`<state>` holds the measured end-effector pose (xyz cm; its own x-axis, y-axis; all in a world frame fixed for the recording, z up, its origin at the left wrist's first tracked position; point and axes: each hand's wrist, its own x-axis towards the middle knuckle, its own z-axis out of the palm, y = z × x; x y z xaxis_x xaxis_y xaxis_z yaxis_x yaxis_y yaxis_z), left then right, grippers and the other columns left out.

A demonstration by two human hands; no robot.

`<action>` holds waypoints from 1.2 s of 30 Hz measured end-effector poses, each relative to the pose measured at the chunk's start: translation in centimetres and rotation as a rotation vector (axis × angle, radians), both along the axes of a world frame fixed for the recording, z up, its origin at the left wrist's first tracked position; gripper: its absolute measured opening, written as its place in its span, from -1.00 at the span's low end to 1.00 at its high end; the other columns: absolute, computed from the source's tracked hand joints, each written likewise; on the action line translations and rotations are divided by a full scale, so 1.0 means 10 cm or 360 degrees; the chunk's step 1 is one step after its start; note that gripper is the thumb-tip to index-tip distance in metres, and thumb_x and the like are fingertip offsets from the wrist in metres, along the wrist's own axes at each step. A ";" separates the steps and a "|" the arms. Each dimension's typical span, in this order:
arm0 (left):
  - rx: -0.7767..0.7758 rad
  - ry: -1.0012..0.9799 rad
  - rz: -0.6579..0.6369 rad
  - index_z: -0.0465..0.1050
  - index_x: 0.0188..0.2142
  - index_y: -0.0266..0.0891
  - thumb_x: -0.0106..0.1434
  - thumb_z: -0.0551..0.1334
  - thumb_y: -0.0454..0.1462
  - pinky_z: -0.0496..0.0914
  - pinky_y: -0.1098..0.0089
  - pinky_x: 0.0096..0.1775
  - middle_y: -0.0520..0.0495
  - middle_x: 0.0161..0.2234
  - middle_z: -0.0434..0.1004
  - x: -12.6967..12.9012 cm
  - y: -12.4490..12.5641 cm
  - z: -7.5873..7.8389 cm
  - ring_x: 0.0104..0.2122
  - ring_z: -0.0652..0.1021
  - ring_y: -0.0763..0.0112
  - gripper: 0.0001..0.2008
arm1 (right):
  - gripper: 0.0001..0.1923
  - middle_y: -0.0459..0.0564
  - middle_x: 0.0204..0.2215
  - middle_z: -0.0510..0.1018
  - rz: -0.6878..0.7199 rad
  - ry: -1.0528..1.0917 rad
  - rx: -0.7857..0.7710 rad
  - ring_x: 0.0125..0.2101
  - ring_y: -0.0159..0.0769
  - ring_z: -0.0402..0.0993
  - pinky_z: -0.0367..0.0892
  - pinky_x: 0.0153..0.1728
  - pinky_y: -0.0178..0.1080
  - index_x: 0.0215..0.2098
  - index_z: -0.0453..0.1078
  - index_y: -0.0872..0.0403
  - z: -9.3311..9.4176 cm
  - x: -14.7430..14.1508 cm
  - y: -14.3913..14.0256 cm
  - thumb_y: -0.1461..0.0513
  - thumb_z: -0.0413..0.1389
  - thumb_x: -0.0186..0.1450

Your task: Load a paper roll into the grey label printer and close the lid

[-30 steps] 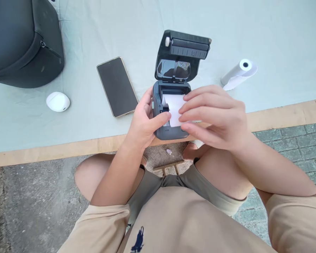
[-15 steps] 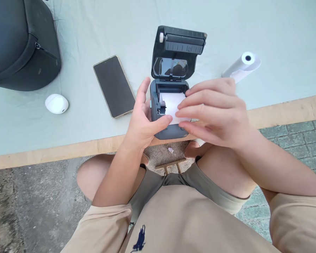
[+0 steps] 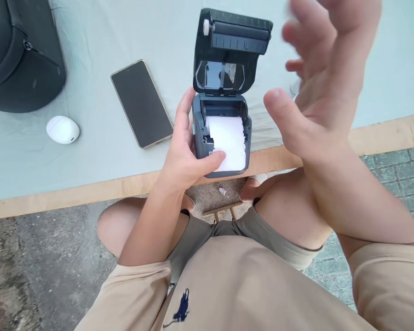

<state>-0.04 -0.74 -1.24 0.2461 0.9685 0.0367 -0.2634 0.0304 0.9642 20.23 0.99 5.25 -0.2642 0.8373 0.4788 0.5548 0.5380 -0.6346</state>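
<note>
Outdoor spot, paved ground below, tabletop (image 3: 89, 151) covered in pale green cloth with a bare wood edge toward the person. Small dark printer (image 3: 221, 133) sits at the near edge of the tabletop, lid (image 3: 231, 50) flipped up and back, upright. White paper (image 3: 229, 142) lies in the open bay, its free end pulled forward over the front lip.

Left hand (image 3: 184, 151) wraps the printer's left side: fingers up along the left wall, thumb across the front edge, tip pressing the lower left corner of the paper. Closed grip on the printer body.

Right hand (image 3: 317, 82) is lifted in the air to the right of the printer, clear of it, fingers spread wide and motion-blurred, palm facing left. Holds nothing. It covers most of something white on the cloth behind it; can't tell what it is.

Phone (image 3: 141, 103) lies face up, screen dark, left of the printer, near but not touching the left hand. White oval case (image 3: 62, 129) further left on the cloth. Black bag (image 3: 17, 55) at the far left corner, zipper visible. Person seated, beige shorts and shirt, knees under the tabletop edge.
</note>
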 end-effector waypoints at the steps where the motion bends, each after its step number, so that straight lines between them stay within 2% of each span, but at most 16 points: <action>1: 0.0029 0.0013 0.0004 -0.05 0.36 -0.10 -0.02 0.44 -0.21 0.47 0.09 0.05 -0.17 0.12 0.45 0.00 0.01 -0.01 0.10 0.51 -0.04 0.03 | -0.49 -0.09 0.33 0.16 0.0029 -0.0011 -0.0107 0.28 -0.14 0.24 0.33 0.16 -0.13 0.29 0.07 -0.17 0.02 0.00 0.00 0.11 0.04 0.40; 5: 0.0066 0.0084 0.0024 -0.04 0.34 -0.06 -0.13 0.47 -0.19 0.48 0.08 0.05 -0.16 0.20 0.36 -0.01 0.03 -0.06 0.11 0.49 -0.04 0.09 | -0.66 -0.11 0.16 0.35 0.0045 0.0069 -0.0053 0.05 -0.27 0.44 0.41 0.04 -0.20 0.16 0.21 -0.16 -0.03 0.01 -0.02 0.08 -0.01 0.42; 7: 0.0035 0.0075 0.0016 -0.02 0.33 -0.05 -0.13 0.48 -0.21 0.44 0.07 0.13 -0.16 0.24 0.32 -0.03 0.02 -0.06 0.16 0.45 -0.05 0.07 | -0.71 -0.10 0.09 0.42 0.0101 0.0100 -0.0058 0.03 -0.26 0.45 0.41 -0.01 -0.20 0.08 0.27 -0.14 -0.10 0.02 0.01 0.08 0.02 0.41; 10: 0.0054 -0.0040 -0.0007 0.08 0.29 -0.02 -0.05 0.47 -0.25 0.37 0.10 0.23 -0.12 0.26 0.29 -0.02 -0.01 -0.03 0.22 0.40 0.01 -0.05 | -0.65 0.00 0.11 0.44 0.0278 0.0059 -0.0207 0.12 -0.22 0.40 0.42 0.00 -0.19 0.09 0.30 -0.04 -0.18 0.03 0.06 0.10 0.09 0.37; 13: 0.0008 -0.0160 0.0005 0.16 0.24 0.00 -0.05 0.49 -0.18 0.42 0.07 0.17 -0.11 0.20 0.35 0.02 -0.04 0.03 0.19 0.44 -0.02 -0.10 | -0.58 0.03 0.15 0.40 0.0478 0.0002 -0.0394 0.11 -0.24 0.40 0.44 0.04 -0.19 0.15 0.23 -0.01 -0.22 0.01 0.07 0.09 0.09 0.36; 16: -0.0204 -0.0132 0.0192 0.30 0.13 -0.09 0.01 0.46 -0.09 0.44 0.04 0.13 -0.16 0.12 0.41 0.06 -0.06 0.11 0.19 0.43 -0.10 -0.29 | -0.52 0.03 0.18 0.35 0.0580 0.0004 -0.0565 0.02 -0.29 0.47 0.48 0.01 -0.23 0.18 0.14 -0.03 -0.21 -0.05 0.05 0.06 0.09 0.36; 18: -0.0245 -0.0092 0.0252 0.37 0.06 -0.12 0.04 0.44 -0.09 0.43 0.04 0.15 -0.17 0.09 0.44 0.08 -0.07 0.15 0.21 0.41 -0.11 -0.40 | -0.50 0.04 0.18 0.34 0.0575 0.0005 -0.0588 -0.03 -0.32 0.49 0.49 -0.01 -0.25 0.18 0.14 -0.02 -0.21 -0.08 0.04 0.04 0.10 0.35; 21: -0.0222 -0.0091 0.0238 0.40 0.00 -0.13 0.07 0.43 -0.09 0.42 0.04 0.16 -0.17 0.08 0.46 0.09 -0.06 0.18 0.23 0.40 -0.10 -0.48 | -0.50 0.06 0.16 0.36 0.0557 0.0049 -0.0598 -0.06 -0.35 0.49 0.49 -0.02 -0.26 0.18 0.16 0.01 -0.24 -0.11 0.06 0.05 0.11 0.35; 24: -0.0223 -0.0205 0.0179 0.41 -0.02 -0.14 0.14 0.39 -0.10 0.44 0.09 0.15 -0.16 0.06 0.48 0.09 -0.05 0.19 0.20 0.44 -0.04 -0.56 | -0.49 0.04 0.16 0.37 0.0572 0.0131 -0.0627 0.00 -0.34 0.46 0.49 -0.02 -0.27 0.19 0.15 0.00 -0.31 -0.09 0.09 0.04 0.11 0.35; 27: -0.0268 -0.0340 0.0154 0.45 -0.06 -0.19 0.29 0.26 -0.08 0.46 0.13 0.14 -0.14 -0.04 0.56 0.08 -0.03 0.17 0.17 0.48 0.07 -0.69 | -0.46 0.01 0.15 0.38 0.0604 0.0209 -0.0664 0.06 -0.31 0.43 0.50 -0.05 -0.27 0.18 0.14 -0.02 -0.38 -0.07 0.13 -0.06 0.08 0.35; 30: -0.0399 -0.0429 0.0127 0.50 -0.14 -0.24 0.36 0.13 0.04 0.51 0.15 0.09 -0.14 -0.14 0.61 0.05 -0.01 0.13 0.10 0.54 0.10 -0.59 | -0.40 0.02 0.17 0.35 0.0590 0.0270 -0.0640 0.05 -0.30 0.44 0.51 -0.08 -0.27 0.18 0.14 -0.03 -0.41 -0.07 0.13 -0.14 0.06 0.32; 32: -0.0435 -0.0500 0.0109 0.51 -0.13 -0.24 0.37 0.06 0.09 0.52 0.15 0.08 -0.15 -0.09 0.60 0.04 -0.01 0.11 0.10 0.54 0.11 -0.52 | -0.38 0.02 0.20 0.30 0.0557 0.0284 -0.0590 0.05 -0.29 0.45 0.51 -0.08 -0.26 0.19 0.12 -0.04 -0.41 -0.09 0.12 -0.17 0.03 0.32; 36: -0.0304 -0.0521 0.0161 0.45 -0.01 -0.14 0.37 0.06 0.08 0.44 0.18 0.17 -0.11 0.05 0.53 0.07 -0.03 0.14 0.22 0.43 0.19 -0.56 | -0.41 0.00 0.23 0.27 0.0564 0.0363 -0.0497 0.12 -0.28 0.40 0.51 -0.03 -0.23 0.18 0.12 -0.07 -0.41 -0.16 0.11 -0.16 0.03 0.33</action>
